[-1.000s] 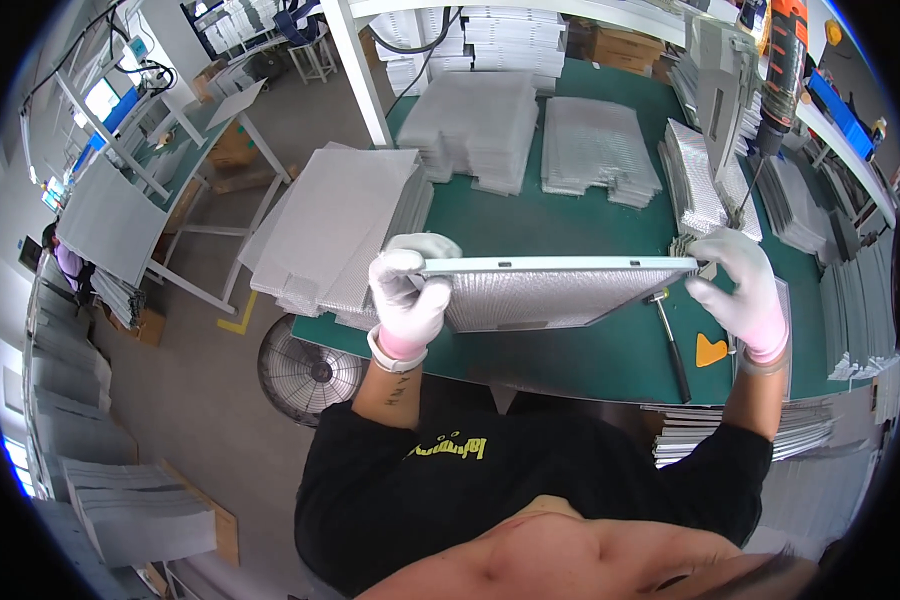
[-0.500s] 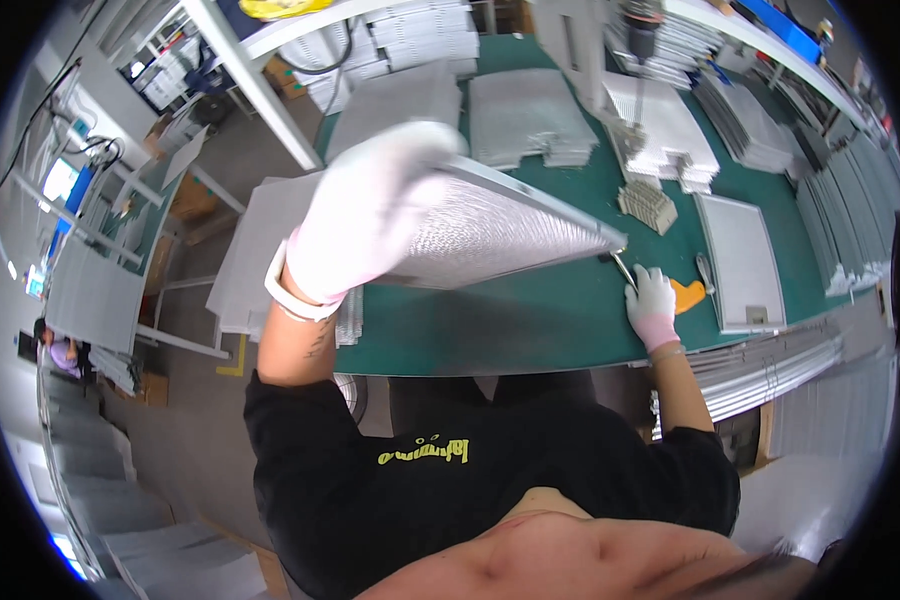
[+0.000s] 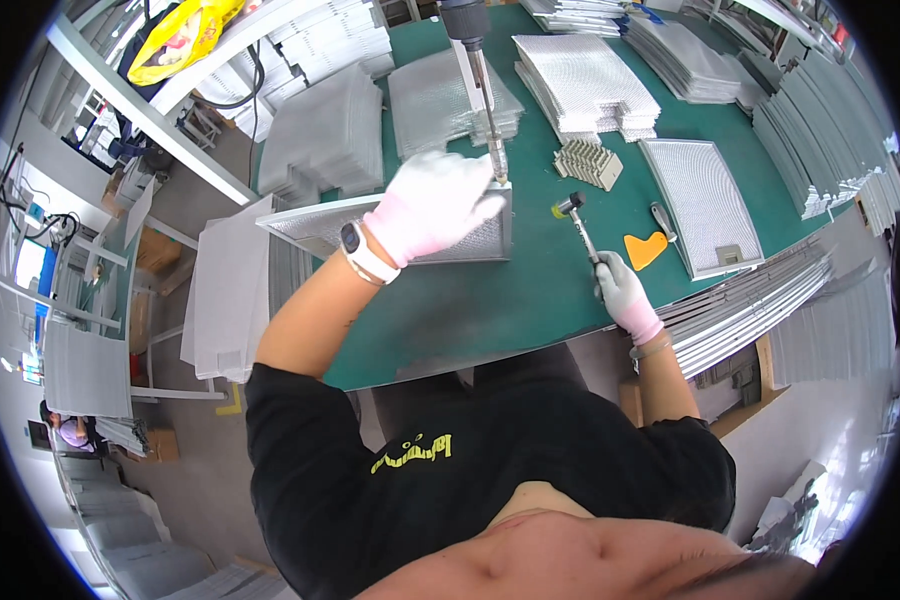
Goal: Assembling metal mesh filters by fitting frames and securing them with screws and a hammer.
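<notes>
My left hand (image 3: pixel 435 205), in a white glove, is closed across the top edge of a metal-framed mesh panel (image 3: pixel 480 240), which stands on its edge on the green table. Its thumb shows on the near side; the hand hides much of the panel. Touching or nearly touching the panel's right corner is the tip of a hanging power screwdriver (image 3: pixel 482 85). My gloved right hand (image 3: pixel 625 295) grips a small hammer (image 3: pixel 583 232), its dark head raised over the table. Beyond the hammer lies a cluster of small beige parts (image 3: pixel 587 164).
An orange scraper (image 3: pixel 646 250) and a grey-handled tool (image 3: pixel 663 222) lie beside another framed mesh panel (image 3: pixel 705 205) at the right. Stacks of mesh sheets (image 3: pixel 585 85) line the back. Frame strips (image 3: pixel 820 125) stand far right. A white post (image 3: pixel 150 110) rises at the left.
The panel has come down from a tilted, raised position to stand on edge farther left. The hammer has drawn away from its corner. The view has shifted, bringing the screwdriver beside the panel.
</notes>
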Demonstrator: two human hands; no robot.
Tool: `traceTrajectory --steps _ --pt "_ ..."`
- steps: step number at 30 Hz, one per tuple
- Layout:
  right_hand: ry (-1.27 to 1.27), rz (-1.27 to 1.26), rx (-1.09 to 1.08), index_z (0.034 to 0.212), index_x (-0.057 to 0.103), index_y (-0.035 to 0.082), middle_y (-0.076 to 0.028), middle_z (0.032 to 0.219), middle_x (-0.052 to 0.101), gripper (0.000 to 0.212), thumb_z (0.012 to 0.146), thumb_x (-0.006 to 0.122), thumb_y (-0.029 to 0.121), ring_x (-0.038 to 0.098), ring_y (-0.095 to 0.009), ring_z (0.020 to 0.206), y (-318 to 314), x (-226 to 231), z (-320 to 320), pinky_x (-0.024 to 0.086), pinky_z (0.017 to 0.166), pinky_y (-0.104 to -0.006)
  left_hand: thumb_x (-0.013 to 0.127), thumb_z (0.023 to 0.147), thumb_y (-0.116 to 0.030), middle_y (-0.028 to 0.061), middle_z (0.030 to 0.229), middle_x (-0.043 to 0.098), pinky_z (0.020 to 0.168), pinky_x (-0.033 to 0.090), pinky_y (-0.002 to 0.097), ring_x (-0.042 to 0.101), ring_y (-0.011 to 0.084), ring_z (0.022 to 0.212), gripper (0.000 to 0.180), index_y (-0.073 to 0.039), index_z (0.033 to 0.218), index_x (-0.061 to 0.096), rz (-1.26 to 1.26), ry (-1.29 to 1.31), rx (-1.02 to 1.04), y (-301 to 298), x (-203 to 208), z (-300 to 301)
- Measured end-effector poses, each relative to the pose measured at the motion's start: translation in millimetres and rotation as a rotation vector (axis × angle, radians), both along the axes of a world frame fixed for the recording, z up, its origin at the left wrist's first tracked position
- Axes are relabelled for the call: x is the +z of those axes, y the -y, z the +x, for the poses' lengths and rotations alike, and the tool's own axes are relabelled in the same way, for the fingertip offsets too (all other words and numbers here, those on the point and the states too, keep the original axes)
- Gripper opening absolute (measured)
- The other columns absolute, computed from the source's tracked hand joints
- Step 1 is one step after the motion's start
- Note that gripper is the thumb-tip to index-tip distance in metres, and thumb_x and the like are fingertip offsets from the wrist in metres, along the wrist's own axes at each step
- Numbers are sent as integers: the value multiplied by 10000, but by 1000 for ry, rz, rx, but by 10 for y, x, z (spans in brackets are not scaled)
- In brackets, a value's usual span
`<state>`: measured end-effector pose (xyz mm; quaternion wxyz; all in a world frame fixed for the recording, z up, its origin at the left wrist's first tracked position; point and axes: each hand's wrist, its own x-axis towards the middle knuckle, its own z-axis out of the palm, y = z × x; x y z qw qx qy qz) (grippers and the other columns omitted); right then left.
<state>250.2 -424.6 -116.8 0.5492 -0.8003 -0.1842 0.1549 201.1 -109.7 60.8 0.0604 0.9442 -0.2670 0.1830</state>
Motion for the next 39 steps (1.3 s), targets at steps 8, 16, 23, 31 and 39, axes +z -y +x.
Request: traceTrajectory --steps 8,16,23,31,39 --pt "-271 1150 -251 1246 417 4 -30 757 439 360 1069 385 315 390 -100 504 -1117 319 -768 364 456 -259 665 834 -191 50 759 627 643 470 360 609 233 685 150 -79 931 639 4 302 114 -25 -216 -19" --pt "-197 1272 -228 1162 438 19 -34 723 448 228 1068 364 214 408 -102 509 -1316 240 -788 385 466 -255 673 822 -191 44 740 612 640 461 358 604 224 683 154 -78 921 639 10 316 137 -52 -233 -32" --pt "-148 911 -45 1186 451 1 -26 733 447 278 1072 338 228 412 -92 521 -1097 361 -706 376 481 -233 697 800 -241 39 740 594 698 457 380 595 223 707 208 -84 923 641 54 347 205 -53 -289 -43" --pt "216 363 82 1464 343 -7 -31 737 543 499 1019 456 188 458 -83 528 -327 932 -270 405 508 -216 781 663 -408 31 739 552 1001 381 502 528 230 738 343 -124 805 652 -248 695 437 274 -554 -45" --pt "959 303 278 1564 29 99 -94 785 572 674 1058 410 330 445 -101 507 -44 2203 -224 382 457 -248 787 627 -312 0 762 587 908 383 439 552 217 787 375 -127 920 643 -353 735 521 357 -691 -31"
